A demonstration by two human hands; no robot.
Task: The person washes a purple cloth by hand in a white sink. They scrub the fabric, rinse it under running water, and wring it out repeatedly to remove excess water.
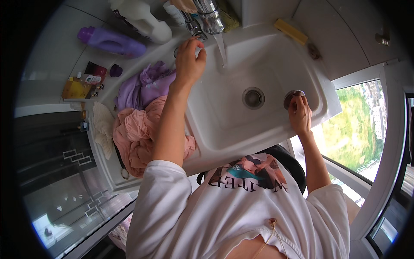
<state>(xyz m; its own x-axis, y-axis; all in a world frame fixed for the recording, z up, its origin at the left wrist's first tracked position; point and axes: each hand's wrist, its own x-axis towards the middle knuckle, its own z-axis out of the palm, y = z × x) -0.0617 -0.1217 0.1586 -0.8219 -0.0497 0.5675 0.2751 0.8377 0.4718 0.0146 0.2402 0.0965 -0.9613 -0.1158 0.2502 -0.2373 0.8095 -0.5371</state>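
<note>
My right hand (300,113) pinches a sink stopper (286,102); left hand (189,62) loosely curled near the faucet (212,19)!
Looks light, stiff, probably slippery—I'd grip its rim.

The right grip (300,113) holds a round piece (287,101) inside the sink (228,123).

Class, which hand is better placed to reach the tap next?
Probably the left hand: it is close to the tap; the right hand is at the sink's right side, touching a round object.
</note>
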